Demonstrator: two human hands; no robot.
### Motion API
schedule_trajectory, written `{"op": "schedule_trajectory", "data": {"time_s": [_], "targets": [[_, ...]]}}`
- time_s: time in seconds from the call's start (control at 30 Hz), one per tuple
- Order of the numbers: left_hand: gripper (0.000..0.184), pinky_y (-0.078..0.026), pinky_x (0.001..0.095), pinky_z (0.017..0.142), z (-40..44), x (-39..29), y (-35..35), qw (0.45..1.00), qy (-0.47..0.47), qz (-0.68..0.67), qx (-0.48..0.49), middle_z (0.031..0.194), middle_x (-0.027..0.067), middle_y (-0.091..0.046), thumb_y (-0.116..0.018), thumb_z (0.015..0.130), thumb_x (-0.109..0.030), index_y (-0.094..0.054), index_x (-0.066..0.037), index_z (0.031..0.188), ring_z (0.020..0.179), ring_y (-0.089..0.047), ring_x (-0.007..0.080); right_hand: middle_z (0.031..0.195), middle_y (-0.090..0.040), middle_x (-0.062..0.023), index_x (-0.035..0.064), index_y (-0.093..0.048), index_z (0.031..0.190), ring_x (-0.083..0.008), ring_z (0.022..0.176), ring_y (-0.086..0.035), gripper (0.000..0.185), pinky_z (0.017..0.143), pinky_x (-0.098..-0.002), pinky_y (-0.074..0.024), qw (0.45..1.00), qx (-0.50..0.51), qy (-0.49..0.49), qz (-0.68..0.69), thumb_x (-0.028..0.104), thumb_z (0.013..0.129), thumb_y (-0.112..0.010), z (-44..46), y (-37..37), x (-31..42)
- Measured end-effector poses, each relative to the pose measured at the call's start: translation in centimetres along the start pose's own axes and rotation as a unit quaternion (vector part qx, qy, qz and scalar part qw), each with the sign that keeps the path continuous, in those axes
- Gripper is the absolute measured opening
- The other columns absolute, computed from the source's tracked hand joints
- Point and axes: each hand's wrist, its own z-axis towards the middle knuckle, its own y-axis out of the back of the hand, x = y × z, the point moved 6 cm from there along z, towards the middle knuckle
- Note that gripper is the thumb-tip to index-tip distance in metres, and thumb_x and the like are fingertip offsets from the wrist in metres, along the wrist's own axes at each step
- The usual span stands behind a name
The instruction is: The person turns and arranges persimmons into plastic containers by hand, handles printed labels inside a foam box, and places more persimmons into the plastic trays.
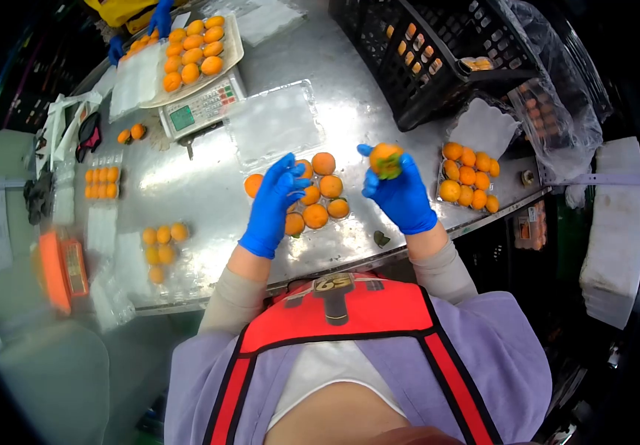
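My right hand (400, 199), in a blue glove, is closed around an orange persimmon (385, 157) whose green calyx faces me. It is raised above the table, to the right of a clear tray of persimmons (316, 216). At the left side of that tray is my left hand (272, 204), also gloved in blue, its fingers apart and slightly bent. It hides part of the fruit there, and I cannot tell whether it touches any. One loose persimmon (253, 185) lies just left of its wrist side. An empty clear tray (274, 122) rests beyond my left hand.
A digital scale (203, 107) bears a tray of persimmons (192, 53); a co-worker's blue-gloved hand (160, 18) is behind it. A black crate (438, 70) stands back right. Packed persimmons (468, 176) lie right, others (163, 245) left. A leaf (381, 239) lies near the edge.
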Motion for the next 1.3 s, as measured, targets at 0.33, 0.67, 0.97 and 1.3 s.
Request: {"op": "schedule_trajectory", "data": {"time_s": [0.33,0.67,0.97,1.3], "targets": [[0.059,-0.038,0.0337,0.099,-0.6,2.5,9.3,0.954,-0.076,0.141,-0.255,0.132,0.0146,-0.043,-0.062,0.085,-0.018,-0.037,-0.001,0.135,0.117,-0.046,0.0238,0.076,-0.055,-0.0048,-0.0055,-0.035,0.132,-0.015,0.074,-0.052,0.076,0.07,-0.0289,-0.0409,0.988,0.098,-0.019,0.118,0.055,0.087,-0.046,-0.5,1.4,1.4],[0.073,-0.036,0.037,0.102,-1.6,4.9,10.6,0.951,0.007,0.202,-0.235,0.141,0.0195,-0.033,-0.066,0.082,-0.021,-0.027,0.002,0.14,0.127,-0.037,0.0289,0.108,-0.058,-0.0054,0.0031,-0.052,0.119,-0.0165,0.098,-0.055,0.041,0.085,-0.0265,-0.0435,0.724,-0.37,0.463,-0.354,0.031,0.089,-0.059,-8.1,16.6,32.8],[0.072,-0.039,0.0345,0.098,-1.6,5.4,10.2,0.964,0.024,0.14,-0.226,0.137,0.0171,-0.04,-0.068,0.08,-0.022,-0.031,0.0,0.138,0.121,-0.045,0.0241,0.12,-0.055,-0.0229,-0.0017,-0.043,0.129,-0.0343,0.11,-0.054,0.071,0.091,-0.0396,-0.0428,0.231,-0.525,0.288,-0.767,0.046,0.08,-0.063,-9.4,28.9,54.7],[0.077,-0.035,0.0385,0.102,-1.5,8.5,9.4,0.973,0.048,0.121,-0.189,0.138,0.0193,-0.037,-0.071,0.076,-0.025,-0.032,-0.001,0.138,0.126,-0.039,0.0294,0.125,-0.052,-0.0249,-0.0047,-0.049,0.125,-0.0363,0.116,-0.049,0.076,0.095,-0.039,-0.0404,0.231,-0.6,0.267,-0.718,0.053,0.078,-0.062,-6.9,20.5,47.1]]}}
